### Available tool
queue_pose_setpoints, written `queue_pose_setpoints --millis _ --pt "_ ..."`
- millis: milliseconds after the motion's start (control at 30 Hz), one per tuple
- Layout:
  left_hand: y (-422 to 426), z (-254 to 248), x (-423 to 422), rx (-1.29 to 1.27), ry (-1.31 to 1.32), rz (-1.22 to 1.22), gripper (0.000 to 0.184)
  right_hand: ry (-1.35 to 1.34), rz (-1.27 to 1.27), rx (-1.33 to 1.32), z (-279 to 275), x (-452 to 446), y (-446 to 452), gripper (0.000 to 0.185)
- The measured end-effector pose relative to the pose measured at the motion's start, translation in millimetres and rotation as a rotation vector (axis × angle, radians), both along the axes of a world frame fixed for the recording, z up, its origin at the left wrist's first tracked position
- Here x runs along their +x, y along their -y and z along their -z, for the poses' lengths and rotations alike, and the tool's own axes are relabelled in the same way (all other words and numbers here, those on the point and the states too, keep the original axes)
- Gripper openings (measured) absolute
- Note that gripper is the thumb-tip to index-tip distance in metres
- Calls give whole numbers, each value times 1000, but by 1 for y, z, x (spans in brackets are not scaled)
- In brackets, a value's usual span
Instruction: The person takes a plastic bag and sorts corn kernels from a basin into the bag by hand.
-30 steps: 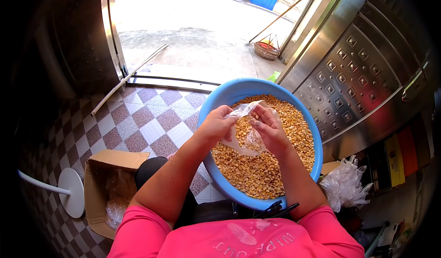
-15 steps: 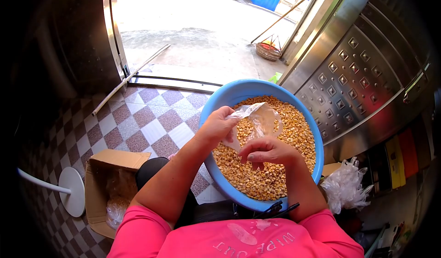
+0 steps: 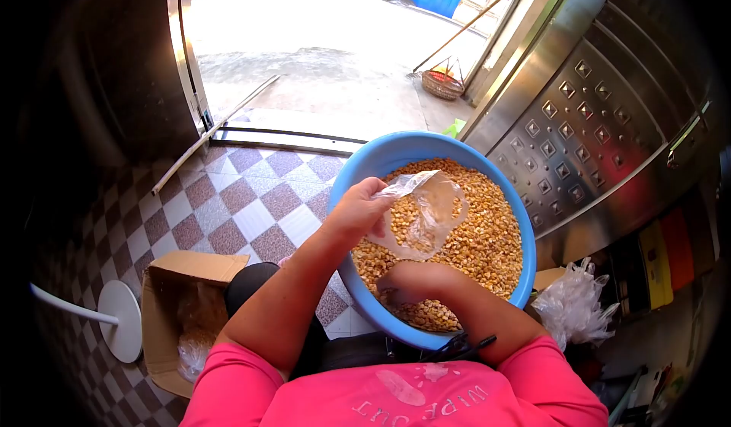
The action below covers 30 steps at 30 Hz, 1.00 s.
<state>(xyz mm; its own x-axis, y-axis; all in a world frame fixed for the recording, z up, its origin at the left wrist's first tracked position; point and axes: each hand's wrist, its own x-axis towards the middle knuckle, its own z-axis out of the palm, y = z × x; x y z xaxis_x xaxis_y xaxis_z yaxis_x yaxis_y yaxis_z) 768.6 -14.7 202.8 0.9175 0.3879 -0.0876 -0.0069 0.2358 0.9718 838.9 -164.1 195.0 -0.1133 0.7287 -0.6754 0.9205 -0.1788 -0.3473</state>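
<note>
Containers and contents, as I view them from my remote station through the head camera. The blue tub (image 3: pixel 365 160) stands before the seated person, filled to below its rim with yellow maize kernels (image 3: pixel 491 237). The clear plastic bag (image 3: pixel 428 225) is suspended within the tub's outline, over the kernels; its upper edge is gripped between the thumb and fingers of the left hand (image 3: pixel 362 206), and its mouth spreads toward the right. I cannot tell whether the kernels seen through its film lie inside it or beneath it. The right hand (image 3: pixel 400 281) is bent downward at the near left part of the kernels, below the bag and apart from it; its fingers are blurred and partly hidden, so I cannot tell whether they are open or closed. To the left, on the checkered floor (image 3: pixel 270 243), the open cardboard box (image 3: pixel 209 262) contains crumpled clear plastic (image 3: pixel 193 355). To the right of the tub I note a bundle of whitish plastic bags (image 3: pixel 576 303). Outside the doorway, the wicker basket (image 3: pixel 442 87) holds something reddish-orange.
</note>
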Motion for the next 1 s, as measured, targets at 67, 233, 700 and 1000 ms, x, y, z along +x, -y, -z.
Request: queue_pose_setpoints --millis 67,233,700,1000 --pt "1 0 0 -9 -7 2 16 -155 79 53 3 7 5 20" --pt "0 4 2 22 18 3 17 -400 199 182 -17 21 9 23" --pt "-1 5 3 19 13 11 16 -1336 1018 457 -14 75 13 26" --pt "-1 6 4 12 11 6 17 -1391 1032 722 -12 75 9 37"
